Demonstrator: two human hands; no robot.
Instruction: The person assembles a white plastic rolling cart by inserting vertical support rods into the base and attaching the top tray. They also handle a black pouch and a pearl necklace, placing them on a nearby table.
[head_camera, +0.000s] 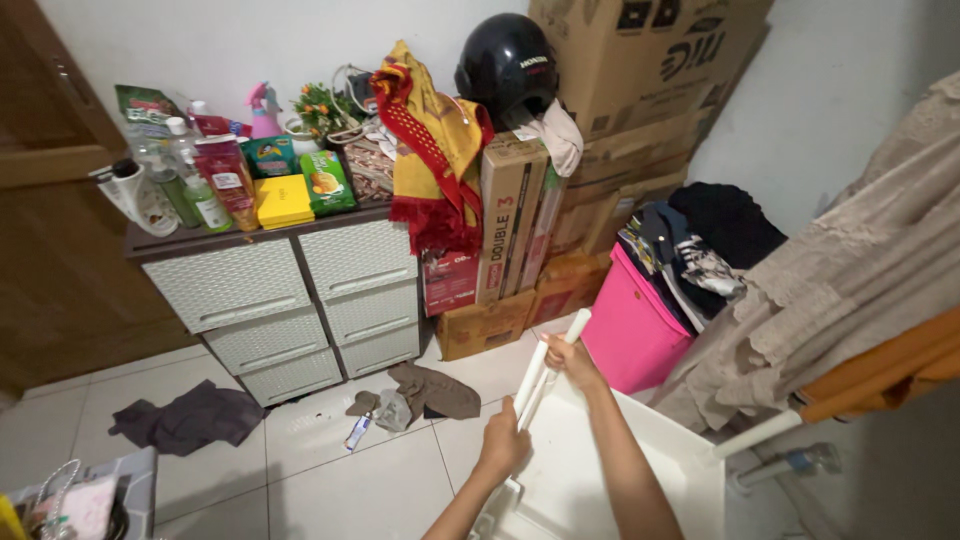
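Note:
My left hand (503, 443) grips the lower part of a white tube frame (535, 380), part of a white rack (600, 470) at the bottom of the head view. Higher up, my right hand (568, 361) closes around the same white tubes near their top end. The tubes slant up to the right. A beige cloth (850, 270) hangs over the rack's right side, beside an orange cloth (890, 365).
A pink bin (630, 335) full of clothes stands just right of my hands. Cardboard boxes (620, 100) and a black helmet (505, 60) stack behind. A white drawer cabinet (290, 290) holds bottles and packets. Dark cloths (190, 415) lie on the tiled floor.

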